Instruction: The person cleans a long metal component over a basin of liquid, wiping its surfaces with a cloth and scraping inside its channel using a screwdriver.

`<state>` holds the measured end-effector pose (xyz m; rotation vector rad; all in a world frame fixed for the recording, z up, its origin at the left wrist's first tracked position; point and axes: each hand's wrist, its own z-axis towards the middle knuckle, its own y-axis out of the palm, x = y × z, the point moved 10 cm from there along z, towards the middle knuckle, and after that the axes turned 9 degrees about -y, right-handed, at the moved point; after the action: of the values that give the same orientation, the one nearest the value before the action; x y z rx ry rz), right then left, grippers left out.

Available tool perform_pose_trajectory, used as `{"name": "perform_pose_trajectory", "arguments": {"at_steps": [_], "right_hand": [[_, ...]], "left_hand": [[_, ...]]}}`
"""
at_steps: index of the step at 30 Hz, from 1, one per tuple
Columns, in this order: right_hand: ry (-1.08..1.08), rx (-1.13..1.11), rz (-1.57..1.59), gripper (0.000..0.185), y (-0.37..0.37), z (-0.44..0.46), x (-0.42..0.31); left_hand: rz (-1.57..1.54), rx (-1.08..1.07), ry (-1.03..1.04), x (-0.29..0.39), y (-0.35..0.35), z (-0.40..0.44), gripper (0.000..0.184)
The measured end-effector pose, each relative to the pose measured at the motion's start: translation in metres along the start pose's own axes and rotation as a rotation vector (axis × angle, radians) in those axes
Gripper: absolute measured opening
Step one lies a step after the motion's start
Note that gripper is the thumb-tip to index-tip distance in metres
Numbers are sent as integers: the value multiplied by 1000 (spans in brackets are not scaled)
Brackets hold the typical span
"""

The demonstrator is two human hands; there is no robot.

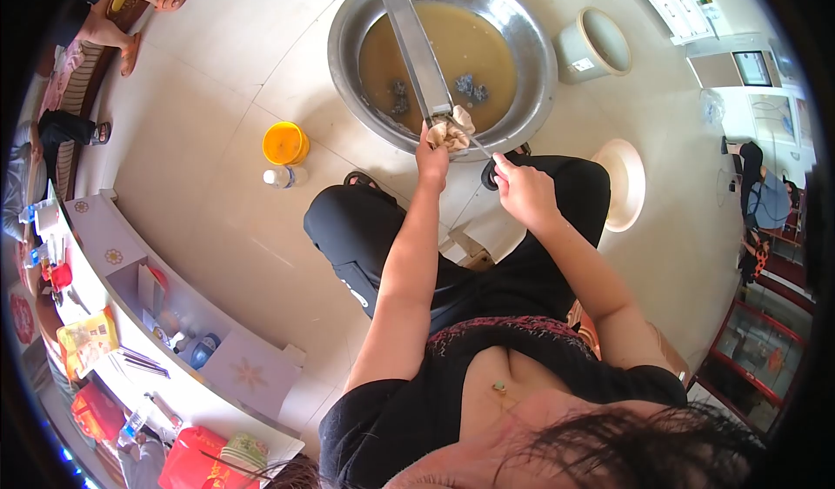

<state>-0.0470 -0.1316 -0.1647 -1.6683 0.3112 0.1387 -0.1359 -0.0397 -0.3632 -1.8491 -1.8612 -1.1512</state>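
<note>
A long metal channel slants across a wide metal basin holding cloudy brown water. My left hand is closed around the channel's near end, next to a crumpled beige cloth bunched there. My right hand grips a thin metal tool, its far end reaching the cloth; its exact kind is unclear. Dark grey clumps, perhaps scouring pads, lie in the water.
Left of the basin stand a yellow tub and a clear bottle. A pale bucket is at the right, with a cream basin nearer my knee. A cluttered white counter runs along the left; other people sit at both sides.
</note>
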Motion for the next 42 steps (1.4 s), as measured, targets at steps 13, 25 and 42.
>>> {"name": "perform_pose_trajectory", "arguments": {"at_steps": [13,25,42], "right_hand": [[-5,-38,-136,41,18,-4,1],[6,59,-251,43,37,-13,-10],[-24,465,411,42,-32,-16,31]], "left_hand": [[-72,-5,-110,7,-1,-10,63],[-85,36,-101,10,7,-13,60],[-140,5,-106,15,5,-14,59]]}}
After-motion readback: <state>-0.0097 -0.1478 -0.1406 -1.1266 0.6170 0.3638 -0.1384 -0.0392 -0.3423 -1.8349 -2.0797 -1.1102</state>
